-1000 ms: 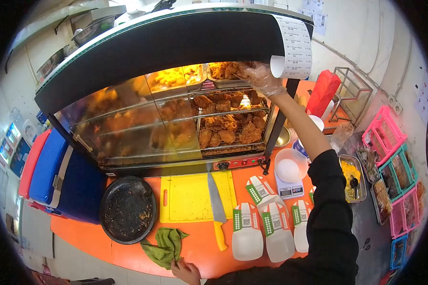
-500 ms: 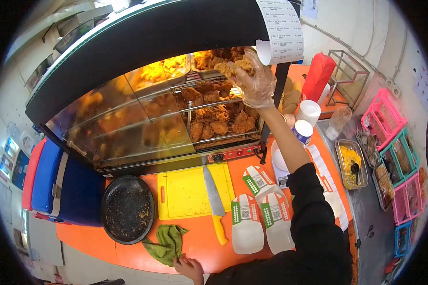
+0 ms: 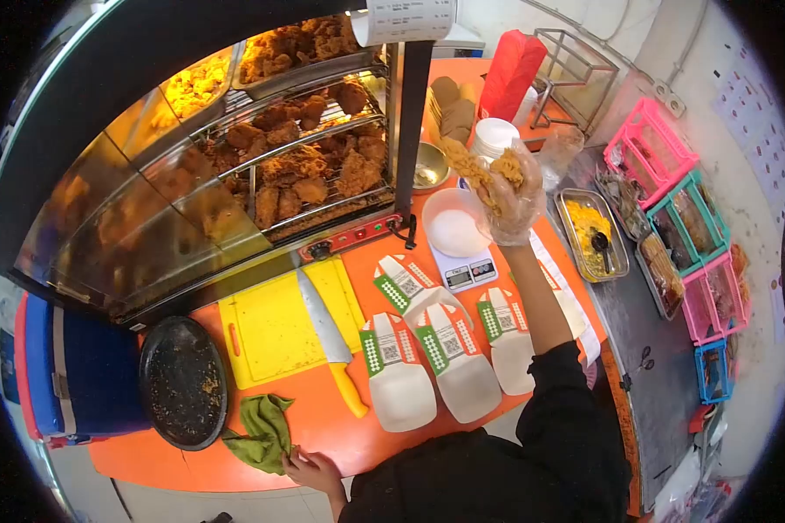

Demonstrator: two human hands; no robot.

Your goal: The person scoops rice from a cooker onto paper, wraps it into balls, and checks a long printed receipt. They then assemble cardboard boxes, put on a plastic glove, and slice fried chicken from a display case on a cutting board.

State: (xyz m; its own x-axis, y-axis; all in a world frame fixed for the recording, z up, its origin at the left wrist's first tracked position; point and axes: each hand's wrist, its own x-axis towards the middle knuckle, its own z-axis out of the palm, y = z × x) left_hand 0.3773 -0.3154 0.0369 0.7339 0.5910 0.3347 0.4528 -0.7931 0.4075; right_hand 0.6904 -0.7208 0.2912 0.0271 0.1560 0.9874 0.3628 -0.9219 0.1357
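Note:
My right hand (image 3: 516, 209), in a clear plastic glove, is closed around a piece of fried chicken (image 3: 473, 167). It holds the chicken up beside a digital scale (image 3: 467, 272) with a round white bowl (image 3: 456, 228) on it. At the front edge of the orange counter rests my left hand (image 3: 314, 472), bare, its fingers apart at the edge of a crumpled green cloth (image 3: 263, 427). Several white paper food boxes (image 3: 401, 397) with green and orange printed flaps stand between my arms.
A glass warming cabinet (image 3: 179, 248) holds trays and racks of fried chicken. Below it lie a yellow cutting board (image 3: 275, 336), a large knife (image 3: 323, 318) and a black round tray (image 3: 183, 383). To the right are a metal tray of yellow food (image 3: 580, 222) and coloured baskets (image 3: 650, 148).
My right hand has come out of the cabinet with the fried chicken and moved right, near the scale. The view has turned right. My left hand remains by the cloth.

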